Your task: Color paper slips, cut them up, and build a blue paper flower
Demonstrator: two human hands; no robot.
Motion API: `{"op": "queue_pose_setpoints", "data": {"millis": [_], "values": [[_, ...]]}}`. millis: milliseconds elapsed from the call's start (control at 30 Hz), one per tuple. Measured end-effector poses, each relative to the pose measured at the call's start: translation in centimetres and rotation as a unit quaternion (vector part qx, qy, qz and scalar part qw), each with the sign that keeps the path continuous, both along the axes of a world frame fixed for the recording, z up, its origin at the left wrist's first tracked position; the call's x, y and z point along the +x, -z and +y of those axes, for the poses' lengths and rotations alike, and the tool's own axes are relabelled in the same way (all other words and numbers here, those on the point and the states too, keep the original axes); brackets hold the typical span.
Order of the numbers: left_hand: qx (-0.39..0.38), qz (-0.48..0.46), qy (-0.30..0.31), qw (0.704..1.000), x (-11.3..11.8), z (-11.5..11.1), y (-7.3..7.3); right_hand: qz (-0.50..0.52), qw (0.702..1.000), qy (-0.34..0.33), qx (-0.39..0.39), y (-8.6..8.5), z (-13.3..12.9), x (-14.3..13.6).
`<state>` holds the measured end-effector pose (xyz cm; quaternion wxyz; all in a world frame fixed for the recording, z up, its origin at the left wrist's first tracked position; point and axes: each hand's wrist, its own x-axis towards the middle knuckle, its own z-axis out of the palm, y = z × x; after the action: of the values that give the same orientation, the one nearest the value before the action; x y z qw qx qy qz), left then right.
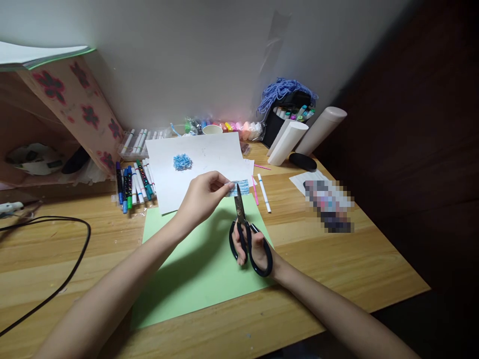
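Note:
Between the thumb and fingers of my left hand is a small strip of paper coloured with blue and white streaks. My right hand has its fingers through the black loops of a pair of scissors. Their dark blades point away from me and meet the near edge of the strip. Beneath both hands lies a green sheet. Beyond it, a white sheet carries a small pile of blue paper bits.
Markers lie at the left, near a black cable. A white marker rests right of the sheets. Behind stand a black pen holder topped with blue yarn, and white tubes. A flowered box stands at left.

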<state>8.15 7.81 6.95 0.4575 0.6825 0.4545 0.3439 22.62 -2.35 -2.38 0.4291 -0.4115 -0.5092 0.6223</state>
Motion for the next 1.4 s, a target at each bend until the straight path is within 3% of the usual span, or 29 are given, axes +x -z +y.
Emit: {"op": "queue_pose_setpoints", "data": {"millis": [433, 867, 1400], "values": [[-0.045, -0.026, 0.01, 0.999, 0.0, 0.2, -0.1, -0.053, 0.997, 0.047, 0.033, -0.3, -0.2, -0.3], [-0.142, -0.055, 0.007, 0.988, 0.3, 0.1, -1.0, 0.004, 1.0, -0.002, 0.015, -0.4, 0.6, 0.0], [-0.137, -0.028, 0.059, 0.988, 0.3, 0.0, -0.6, 0.013, 1.0, -0.02, 0.007, -0.5, 1.0, 0.8]]}}
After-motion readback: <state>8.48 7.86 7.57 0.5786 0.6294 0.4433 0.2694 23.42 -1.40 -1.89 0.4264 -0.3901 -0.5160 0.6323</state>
